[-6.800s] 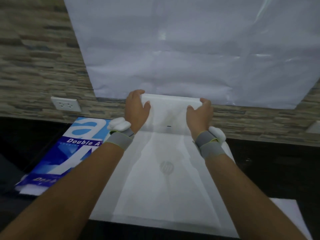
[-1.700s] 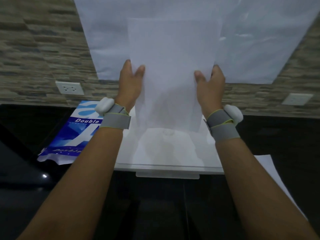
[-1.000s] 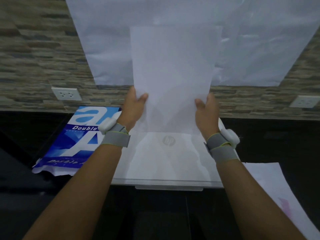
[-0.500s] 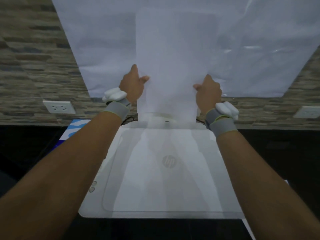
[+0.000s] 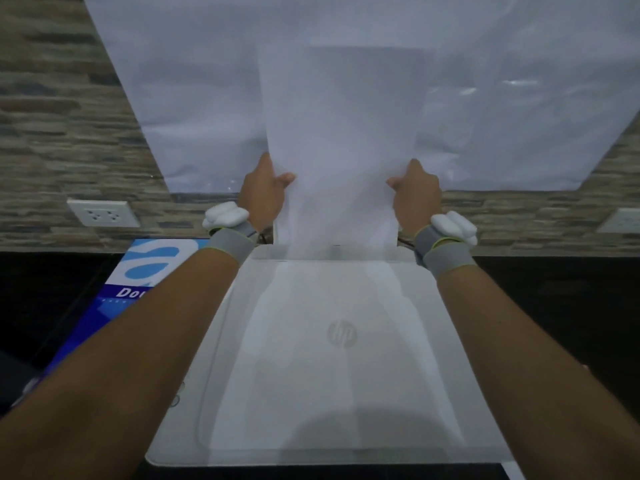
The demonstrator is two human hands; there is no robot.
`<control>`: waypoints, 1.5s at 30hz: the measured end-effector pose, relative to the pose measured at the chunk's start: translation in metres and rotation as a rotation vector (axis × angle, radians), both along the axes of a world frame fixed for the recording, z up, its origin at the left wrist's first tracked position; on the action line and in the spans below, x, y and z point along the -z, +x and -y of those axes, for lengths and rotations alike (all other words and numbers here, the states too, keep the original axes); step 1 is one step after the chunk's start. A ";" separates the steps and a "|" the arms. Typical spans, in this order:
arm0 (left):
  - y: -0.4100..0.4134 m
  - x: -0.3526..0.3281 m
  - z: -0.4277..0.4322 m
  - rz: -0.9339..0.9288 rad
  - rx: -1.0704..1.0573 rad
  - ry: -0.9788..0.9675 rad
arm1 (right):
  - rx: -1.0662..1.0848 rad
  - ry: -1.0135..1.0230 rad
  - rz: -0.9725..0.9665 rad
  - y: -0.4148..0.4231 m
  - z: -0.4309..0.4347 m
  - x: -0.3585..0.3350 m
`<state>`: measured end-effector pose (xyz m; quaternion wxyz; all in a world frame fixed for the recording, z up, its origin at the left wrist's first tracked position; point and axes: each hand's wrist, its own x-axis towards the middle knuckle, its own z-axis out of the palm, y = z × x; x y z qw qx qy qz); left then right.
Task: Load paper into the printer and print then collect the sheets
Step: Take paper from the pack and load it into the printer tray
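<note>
Left hand: you grip the paper stack by its left edge.
Right hand: closed on its right edge.
Stack: upright, at the printer's 12 o'clock.

Ream pack partly behind left forearm.

White flatbed printer on the dark counter, lid closed, grey logo at the lid's centre. A stack of plain white sheets stands upright at the printer's rear edge, its lower end in the rear feed slot. Left of the printer lies a blue-and-white paper ream pack, flat, partly hidden behind a forearm.
</note>
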<state>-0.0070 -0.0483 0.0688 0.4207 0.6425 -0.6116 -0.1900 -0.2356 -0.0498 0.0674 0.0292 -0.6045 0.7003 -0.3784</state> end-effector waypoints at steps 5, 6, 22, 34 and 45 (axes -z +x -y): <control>-0.001 0.018 -0.003 0.027 0.014 0.045 | -0.048 0.044 0.059 -0.005 -0.006 0.024; -0.002 0.021 -0.004 0.036 0.019 0.049 | -0.047 0.052 0.057 -0.006 -0.006 0.027; -0.010 0.057 -0.010 0.379 -0.124 0.181 | -0.074 0.140 -0.050 -0.014 -0.012 0.066; -0.004 0.064 -0.009 0.305 -0.136 0.197 | -0.098 0.073 0.080 -0.016 -0.011 0.066; 0.002 0.079 -0.006 0.548 -0.131 0.236 | -0.022 0.272 -0.104 -0.022 -0.012 0.078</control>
